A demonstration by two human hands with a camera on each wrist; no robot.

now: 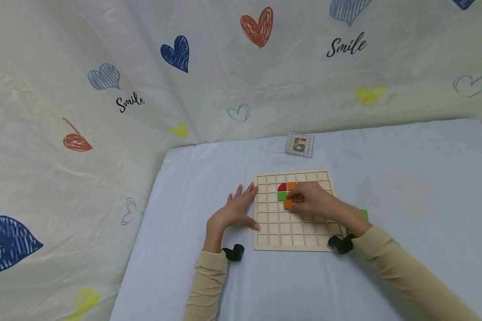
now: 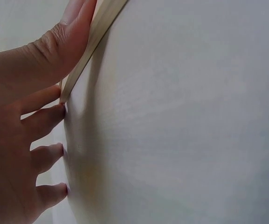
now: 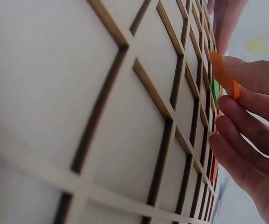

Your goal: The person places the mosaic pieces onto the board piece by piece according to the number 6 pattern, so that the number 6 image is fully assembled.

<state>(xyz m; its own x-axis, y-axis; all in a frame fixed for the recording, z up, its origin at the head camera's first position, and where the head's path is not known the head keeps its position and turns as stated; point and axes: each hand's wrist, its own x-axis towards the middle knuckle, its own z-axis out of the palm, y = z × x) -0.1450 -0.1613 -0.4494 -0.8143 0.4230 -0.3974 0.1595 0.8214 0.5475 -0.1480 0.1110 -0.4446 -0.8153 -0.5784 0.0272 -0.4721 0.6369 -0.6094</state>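
Note:
A wooden grid board (image 1: 274,240) lies on the table. My right hand (image 1: 315,199) is over its upper middle and pinches an orange tile (image 1: 287,204) between thumb and fingers. In the right wrist view this orange piece (image 3: 225,77) shows a wavy edge and stands tilted close over the grid. Just above it on the board sit a green tile (image 1: 281,196), a red tile with a rounded corner (image 1: 282,187) and another orange tile (image 1: 291,186). Fingers spread, my left hand (image 1: 234,212) rests against the board's left edge, its thumb by the lower-left side.
Behind the board lies a small card (image 1: 300,145) printed with a grid and a coloured pattern. Something green (image 1: 363,214) lies right of the board, partly hidden under the right wrist. A white cloth (image 1: 176,276) covers the table; a heart-printed sheet (image 1: 209,93) hangs behind.

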